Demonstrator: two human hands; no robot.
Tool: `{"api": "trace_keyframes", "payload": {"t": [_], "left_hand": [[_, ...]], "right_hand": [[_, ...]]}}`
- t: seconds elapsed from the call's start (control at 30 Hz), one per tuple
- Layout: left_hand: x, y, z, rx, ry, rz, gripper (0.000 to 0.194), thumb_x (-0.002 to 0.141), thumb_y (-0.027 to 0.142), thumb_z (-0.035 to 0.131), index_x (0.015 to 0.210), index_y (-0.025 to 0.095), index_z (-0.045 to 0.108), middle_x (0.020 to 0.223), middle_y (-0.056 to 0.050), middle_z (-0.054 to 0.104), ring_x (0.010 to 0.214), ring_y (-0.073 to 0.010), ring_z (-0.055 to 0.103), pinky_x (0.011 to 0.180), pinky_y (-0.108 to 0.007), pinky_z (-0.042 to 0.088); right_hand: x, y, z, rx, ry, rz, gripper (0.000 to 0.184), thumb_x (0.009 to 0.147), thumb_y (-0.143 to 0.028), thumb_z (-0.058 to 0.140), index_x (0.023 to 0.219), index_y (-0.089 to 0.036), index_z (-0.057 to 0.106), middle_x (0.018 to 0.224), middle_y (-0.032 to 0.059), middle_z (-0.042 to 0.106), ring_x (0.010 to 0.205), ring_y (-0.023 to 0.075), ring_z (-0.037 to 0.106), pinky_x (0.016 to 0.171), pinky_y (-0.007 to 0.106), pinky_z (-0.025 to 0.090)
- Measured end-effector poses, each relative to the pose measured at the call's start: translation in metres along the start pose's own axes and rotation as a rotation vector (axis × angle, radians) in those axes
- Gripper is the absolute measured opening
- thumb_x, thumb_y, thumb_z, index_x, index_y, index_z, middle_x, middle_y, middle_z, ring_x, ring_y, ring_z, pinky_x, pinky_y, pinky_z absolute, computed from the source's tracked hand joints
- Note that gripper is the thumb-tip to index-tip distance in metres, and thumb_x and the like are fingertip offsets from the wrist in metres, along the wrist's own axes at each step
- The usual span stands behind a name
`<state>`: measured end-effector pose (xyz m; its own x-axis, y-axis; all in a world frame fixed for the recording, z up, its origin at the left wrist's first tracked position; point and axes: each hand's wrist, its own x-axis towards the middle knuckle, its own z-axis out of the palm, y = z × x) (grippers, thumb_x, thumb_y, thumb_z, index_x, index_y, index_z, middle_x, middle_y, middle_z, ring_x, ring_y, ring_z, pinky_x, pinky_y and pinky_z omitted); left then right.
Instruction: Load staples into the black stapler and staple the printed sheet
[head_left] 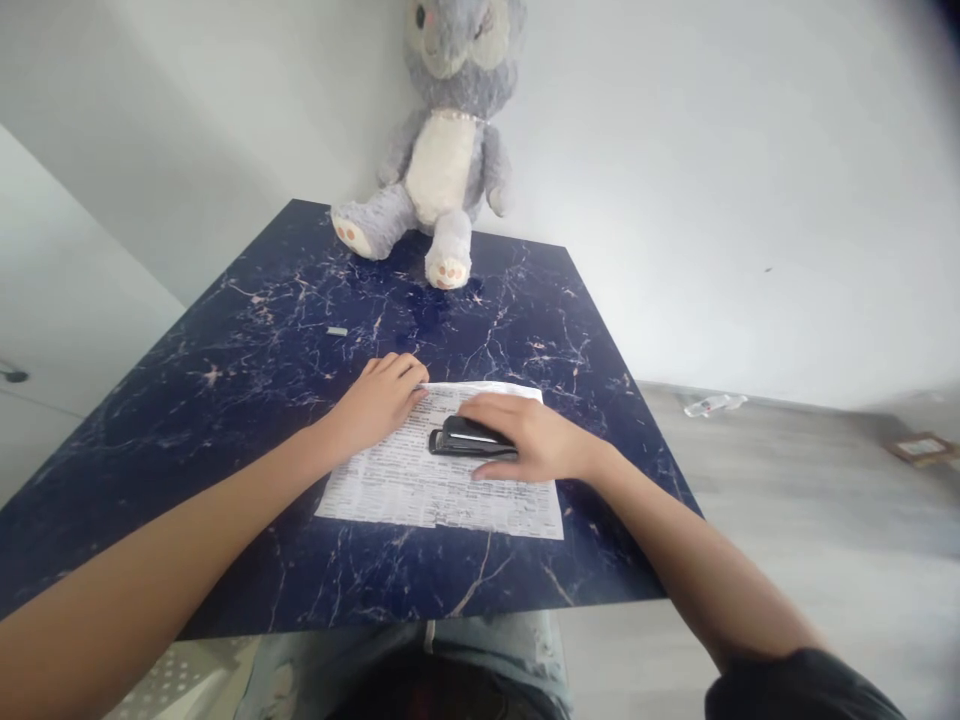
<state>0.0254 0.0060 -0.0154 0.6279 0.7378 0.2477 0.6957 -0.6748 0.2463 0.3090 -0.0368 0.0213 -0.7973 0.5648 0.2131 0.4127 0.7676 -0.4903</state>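
Note:
Printed sheets of paper (390,490), covered in dense text, lie on a dark blue marbled table (360,580). My right hand (547,440) is wrapped over a black stapler (450,440) on top of the paper. The stapler's front end points left, and its rear is hidden under my palm. At the paper's upper left corner, my left hand (382,400) grips the edge with bent fingers, the thumb lying by the print. Whether the stapler's jaw touches the sheets' edge cannot be told.
A large grey plush toy (442,160) sits at the table's far edge against the wall. Left of centre lies a small pale block (337,331), perhaps a strip of staples. On the floor to the right are a clear plastic bottle (712,405) and a brown framed object (921,448).

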Motion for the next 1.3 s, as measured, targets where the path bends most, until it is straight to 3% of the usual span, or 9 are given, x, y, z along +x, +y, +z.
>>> {"api": "trace_keyframes", "payload": {"t": [0.07,0.13,0.3,0.37,0.5,0.57,0.83,1.17,1.3], "left_hand": [[0.0,0.0,-0.001,-0.002,0.001,0.008,0.017,0.108,0.024,0.044,0.108,0.019,0.061,0.112,-0.01,0.068,0.103,-0.0284,0.06,0.091,-0.043,0.041],[-0.001,-0.002,-0.003,0.006,0.009,0.016,0.019,0.108,0.023,0.041,0.107,0.019,0.06,0.104,-0.009,0.07,0.098,-0.0277,0.063,0.095,-0.044,0.04],[-0.007,-0.006,-0.014,0.044,0.018,0.033,0.022,0.107,0.021,0.04,0.115,0.02,0.06,0.103,-0.009,0.072,0.093,-0.0268,0.067,0.098,-0.045,0.039],[-0.009,-0.007,-0.017,0.071,0.021,0.031,0.026,0.106,0.021,0.04,0.124,0.02,0.059,0.113,-0.012,0.07,0.102,-0.0293,0.066,0.097,-0.046,0.04],[-0.011,-0.008,-0.02,0.158,0.02,-0.038,0.037,0.104,0.025,0.041,0.138,0.023,0.057,0.117,-0.015,0.066,0.109,-0.0349,0.063,0.098,-0.051,0.043],[-0.011,-0.008,-0.02,0.211,0.01,-0.071,0.041,0.104,0.025,0.041,0.141,0.022,0.057,0.114,-0.016,0.064,0.11,-0.0367,0.062,0.097,-0.053,0.045],[-0.01,-0.007,-0.031,0.318,0.055,-0.205,0.033,0.103,0.025,0.038,0.119,0.016,0.065,0.108,-0.018,0.061,0.11,-0.0384,0.062,0.096,-0.055,0.049],[-0.015,-0.016,-0.025,0.257,0.063,-0.326,0.034,0.101,0.027,0.043,0.123,0.015,0.066,0.116,-0.019,0.063,0.123,-0.0424,0.058,0.103,-0.06,0.046],[-0.013,-0.013,-0.021,0.119,0.141,-0.254,0.037,0.102,0.028,0.045,0.13,0.016,0.066,0.13,-0.02,0.061,0.131,-0.0421,0.055,0.112,-0.063,0.041]], "right_hand": [[-0.004,-0.005,0.003,-0.071,-0.052,0.04,0.041,0.101,-0.04,0.063,0.135,-0.018,0.059,0.111,0.0131,0.073,0.098,0.0271,0.07,0.086,0.042,0.057],[-0.008,-0.003,0.0,-0.062,0.01,0.107,0.029,0.1,-0.032,0.062,0.127,-0.02,0.063,0.104,0.0089,0.074,0.089,0.0237,0.069,0.08,0.038,0.055],[-0.02,0.031,-0.027,-0.19,0.475,0.422,0.029,0.093,-0.027,0.066,0.121,-0.022,0.064,0.108,0.0089,0.074,0.093,0.0265,0.07,0.083,0.041,0.054],[-0.026,0.051,-0.033,-0.286,0.543,0.533,0.029,0.089,-0.022,0.065,0.118,-0.022,0.066,0.107,0.0098,0.074,0.096,0.0296,0.07,0.085,0.044,0.053],[-0.036,0.081,-0.037,-0.331,0.453,0.69,0.028,0.083,-0.02,0.066,0.111,-0.02,0.067,0.1,0.0111,0.075,0.092,0.0327,0.069,0.08,0.044,0.051],[-0.039,0.084,-0.04,-0.305,0.37,0.671,0.029,0.083,-0.019,0.065,0.111,-0.02,0.066,0.098,0.0108,0.074,0.091,0.0316,0.068,0.079,0.043,0.05],[-0.03,0.05,-0.047,-0.148,0.058,0.428,0.022,0.085,-0.016,0.061,0.106,-0.021,0.062,0.099,0.0058,0.071,0.088,0.0235,0.065,0.078,0.036,0.044],[-0.024,0.029,-0.045,-0.033,-0.011,0.339,0.028,0.088,-0.016,0.062,0.115,-0.021,0.064,0.109,0.0058,0.072,0.095,0.0231,0.066,0.083,0.036,0.046],[-0.022,0.02,-0.043,-0.097,-0.071,0.314,0.027,0.088,-0.012,0.059,0.113,-0.021,0.064,0.109,0.0067,0.071,0.096,0.0237,0.066,0.086,0.038,0.047]]}}
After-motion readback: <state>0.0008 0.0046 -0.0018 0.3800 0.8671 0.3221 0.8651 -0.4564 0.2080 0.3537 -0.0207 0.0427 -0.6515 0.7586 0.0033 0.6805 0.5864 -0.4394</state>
